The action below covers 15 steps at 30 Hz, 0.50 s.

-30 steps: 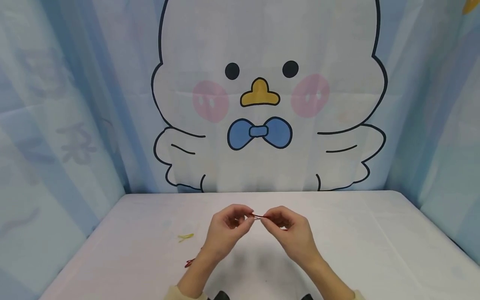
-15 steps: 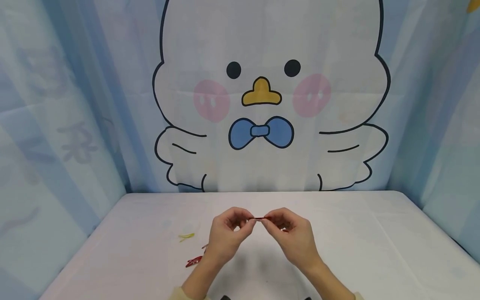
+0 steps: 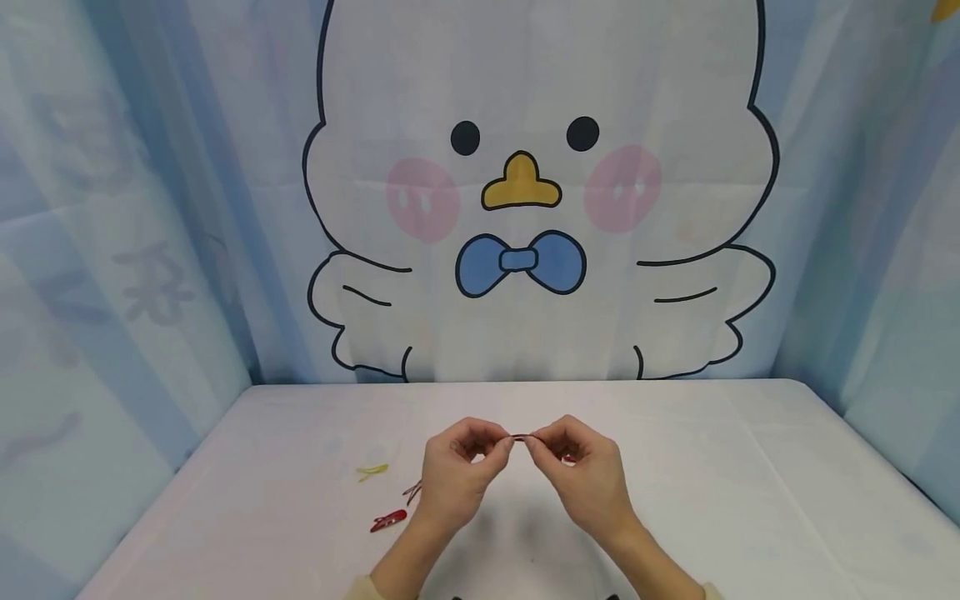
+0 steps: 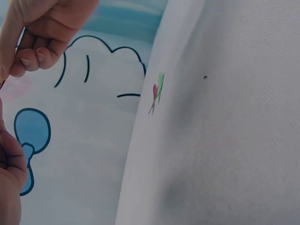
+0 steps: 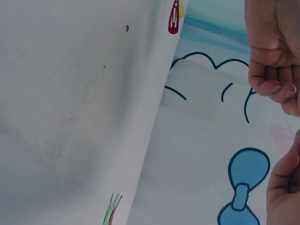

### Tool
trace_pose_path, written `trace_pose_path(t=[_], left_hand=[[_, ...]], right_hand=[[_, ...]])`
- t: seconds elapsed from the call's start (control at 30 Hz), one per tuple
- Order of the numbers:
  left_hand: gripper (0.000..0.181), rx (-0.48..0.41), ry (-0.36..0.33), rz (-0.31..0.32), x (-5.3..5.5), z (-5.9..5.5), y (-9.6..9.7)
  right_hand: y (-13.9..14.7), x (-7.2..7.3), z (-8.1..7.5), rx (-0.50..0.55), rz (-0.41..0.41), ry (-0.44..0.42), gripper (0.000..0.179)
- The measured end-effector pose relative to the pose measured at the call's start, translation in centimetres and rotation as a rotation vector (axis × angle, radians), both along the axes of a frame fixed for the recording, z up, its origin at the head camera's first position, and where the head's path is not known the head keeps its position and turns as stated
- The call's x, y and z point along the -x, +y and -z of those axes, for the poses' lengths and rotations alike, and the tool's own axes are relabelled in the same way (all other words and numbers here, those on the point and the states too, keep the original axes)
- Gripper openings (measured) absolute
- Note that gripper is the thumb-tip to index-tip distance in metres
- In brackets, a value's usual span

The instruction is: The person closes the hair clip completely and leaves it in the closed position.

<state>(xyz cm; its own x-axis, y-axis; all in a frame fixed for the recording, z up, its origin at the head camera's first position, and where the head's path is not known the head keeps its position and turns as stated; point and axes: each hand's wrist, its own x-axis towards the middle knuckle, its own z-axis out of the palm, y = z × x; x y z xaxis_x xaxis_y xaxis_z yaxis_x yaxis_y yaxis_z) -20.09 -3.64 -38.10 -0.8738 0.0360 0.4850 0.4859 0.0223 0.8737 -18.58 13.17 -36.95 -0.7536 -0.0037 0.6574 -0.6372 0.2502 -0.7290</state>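
In the head view my left hand (image 3: 455,475) and right hand (image 3: 581,475) meet above the table, thumb and forefinger of each pinching one end of a thin dark red hair clip (image 3: 520,437). I see the clip nearly edge-on, its ends hidden by fingertips. Left of my left wrist lie a red snap hair clip (image 3: 388,521), a dark hair clip (image 3: 412,492) and a yellow hair clip (image 3: 372,472). Beyond my right hand, a red hair clip (image 4: 154,94) and a green hair clip (image 4: 161,83) lie side by side in the left wrist view.
A white-covered table (image 3: 720,500) stretches under both hands. Behind it hangs a blue and white curtain (image 3: 517,333) with a large cartoon bird, and curtains close off both sides. A small dark speck (image 4: 205,77) shows on the cloth.
The held clip's two strips, visibly apart a second ago, now look closer together. My left hand and forearm have shifted slightly right, uncovering the red and dark clips on the table.
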Motion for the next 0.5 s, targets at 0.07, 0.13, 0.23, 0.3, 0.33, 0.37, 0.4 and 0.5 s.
trace_pose_path(t=[0.07,0.13,0.23,0.3,0.33,0.37,0.4,0.5], left_hand=[[0.007,-0.006,0.002,-0.007,0.0,0.06,0.05],[0.007,-0.009,-0.004,-0.008,0.01,0.14,0.03],[0.007,-0.006,-0.028,-0.006,0.1,0.18,0.03],[0.008,-0.007,-0.044,0.002,0.09,0.2,0.02],[0.008,-0.009,-0.054,0.006,0.09,0.21,0.02],[0.008,-0.01,-0.065,0.01,0.1,0.24,0.01],[0.009,-0.014,-0.072,0.016,0.08,0.24,0.03],[0.01,-0.031,-0.098,0.037,0.03,0.23,0.05]], right_hand=[[-0.03,0.04,0.03,0.0,-0.002,-0.002,0.006],[-0.01,0.09,0.03,-0.001,-0.01,-0.009,0.006],[0.04,0.17,0.1,-0.01,-0.012,-0.011,0.01],[0.05,0.23,0.16,-0.02,-0.011,-0.003,0.012],[0.05,0.26,0.2,-0.026,-0.01,0.004,0.013],[0.07,0.29,0.23,-0.028,-0.011,0.01,0.015],[0.08,0.31,0.26,-0.032,-0.012,0.015,0.015],[0.16,0.36,0.32,-0.042,-0.008,0.024,0.017]])
